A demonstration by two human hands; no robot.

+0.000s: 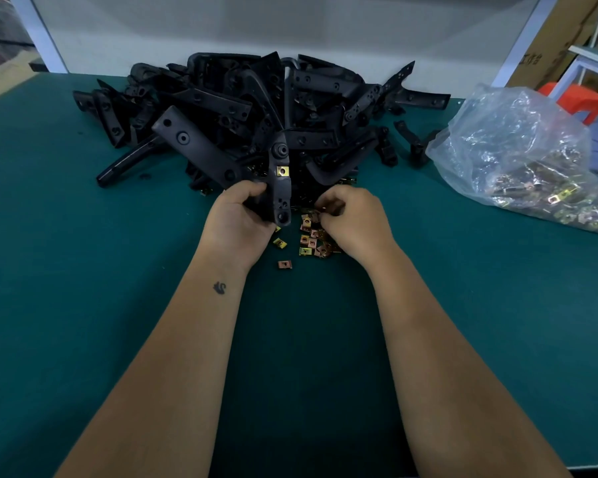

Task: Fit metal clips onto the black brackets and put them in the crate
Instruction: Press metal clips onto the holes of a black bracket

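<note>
Left grip: the left hand (242,219) held a black bracket (279,181) upright, fingers curled round its lower end, thumb across the front.
Bracket: it stood just past the hand at 12 o'clock, with one brass-coloured clip (282,171) already seated on its upper half and a round boss at its top.
Right grip: the right hand (351,222) lay at 3 o'clock from the bracket, fingers curled down narrow over the loose clips (310,236); it seemed to pinch one at the fingertips, though the piece itself was mostly hidden.
Loose clips: a small scatter lay on the counter (83,270) between the two hands, some copper-toned, some yellow; one stray clip (285,264) lay apart at 6 o'clock from the scatter.
Pile: a heap of black brackets (256,108) spread across the counter at 12 o'clock from both hands, lying every way, its near edge just behind the held bracket.
Bag: a clear plastic bag (518,150) of more clips sat at 2 o'clock, near the counter's right edge, well apart from the hands.
Counter: a green mat covered it.
Beyond: a white panel (290,29) stood behind the pile; cardboard boxes (567,36) and an orange stool (580,98) showed at far 2 o'clock.
</note>
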